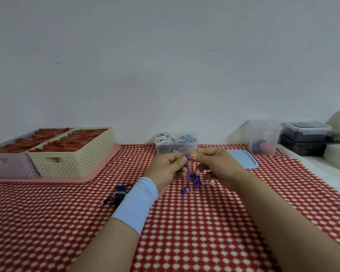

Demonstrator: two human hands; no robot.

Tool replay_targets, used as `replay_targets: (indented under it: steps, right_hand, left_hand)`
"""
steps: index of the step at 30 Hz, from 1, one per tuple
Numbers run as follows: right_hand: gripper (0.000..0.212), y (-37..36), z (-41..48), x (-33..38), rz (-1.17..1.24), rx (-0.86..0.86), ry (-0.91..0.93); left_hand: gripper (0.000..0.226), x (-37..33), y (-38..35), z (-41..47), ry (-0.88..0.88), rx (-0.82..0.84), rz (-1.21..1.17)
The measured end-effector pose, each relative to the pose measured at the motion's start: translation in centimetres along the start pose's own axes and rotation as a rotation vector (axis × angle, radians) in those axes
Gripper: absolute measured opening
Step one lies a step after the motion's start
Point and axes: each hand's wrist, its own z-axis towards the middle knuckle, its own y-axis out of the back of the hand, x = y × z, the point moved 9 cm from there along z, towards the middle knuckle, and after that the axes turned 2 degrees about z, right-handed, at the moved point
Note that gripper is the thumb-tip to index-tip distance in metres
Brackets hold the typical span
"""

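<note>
**Q:** Layout, for the record?

**A:** Bench (185, 222) under a red checked cloth. Cream basket (73, 158) far left. Clear box (176, 146) of coiled earphones just behind my hands, with the blue lid (243, 160) to its right.

**Q:** Hands?

**A:** My left hand (165, 167) and right hand (218, 163) are raised over the bench, close together. Each pinches the top of the purple earphones (192, 176) between thumb and fingertip. A dark blue set (118, 195) lies on the cloth by my left wrist.

**Q:** And the purple cord itself?

**A:** It hangs between my palms in a tangled bunch. One earbud (185, 190) hangs lowest; I cannot tell whether it touches the cloth.

**Q:** Method for the step?

**A:** My reading is that I am untangling. One hand should anchor the top with a light pinch. The other should feed a loose end back through the loops, since a hard pull would set the knot. The bud's weight can draw the cord straight. The purple cord should stay clear of the dark blue set.
</note>
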Motion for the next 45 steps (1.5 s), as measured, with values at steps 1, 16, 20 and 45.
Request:
replay_targets:
  steps: [1,16,20,45]
  right_hand:
    - [0.013,0.1,0.0,0.0,-0.007,-0.009,0.003]
    - [0.017,0.1,-0.2,-0.8,-0.018,0.042,-0.104]
    - [0.013,0.1,-0.2,-0.8,-0.022,0.033,-0.082]
    - [0.016,0.6,-0.6,2.1,-0.406,-0.029,0.209]
  left_hand:
    - [0.020,0.1,0.0,0.0,0.002,-0.003,0.003]
    - [0.019,-0.1,0.3,-0.2,0.005,-0.007,0.127]
    - [0.015,0.5,0.1,-0.1,0.023,-0.014,0.098]
    - [0.014,1.3,0.5,-0.3,0.134,-0.065,0.101]
